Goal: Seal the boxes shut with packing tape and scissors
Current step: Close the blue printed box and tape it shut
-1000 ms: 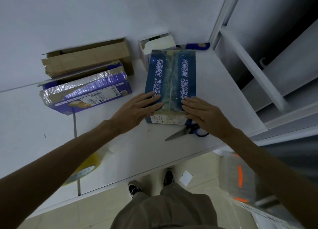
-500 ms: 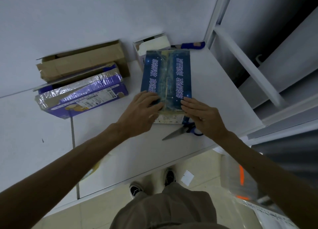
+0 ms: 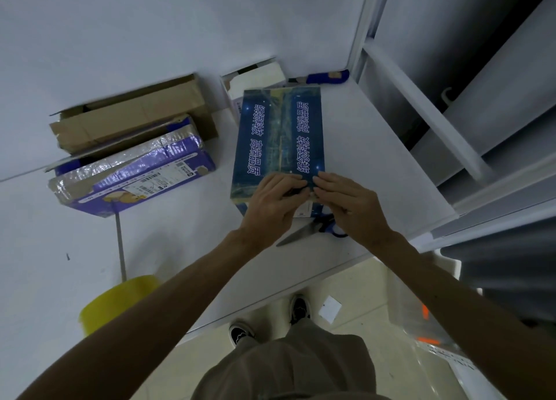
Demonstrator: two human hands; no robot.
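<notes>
left hand [image 3: 272, 202]: flat, pressing near end of blue printed cardboard box [image 3: 279, 135] | right hand [image 3: 349, 204]: flat, pressing beside it

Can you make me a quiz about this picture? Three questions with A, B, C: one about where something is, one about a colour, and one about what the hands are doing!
1. Where are the scissors?
A. on a chair
B. on the table, at the near end of the blue box
C. in a drawer

2. What colour is the tape roll?
A. red
B. yellow
C. green

3. What are the left hand and right hand doing?
A. pressing on the blue box's near end
B. cutting paper
C. clapping in the air

Answers:
1 B: the blades stick out on the tabletop, with the handles partly under the right hand.
2 B: the roll at the table's near left edge is plainly yellow.
3 A: both hands lie side by side on the box top, with the fingers on it.
</notes>
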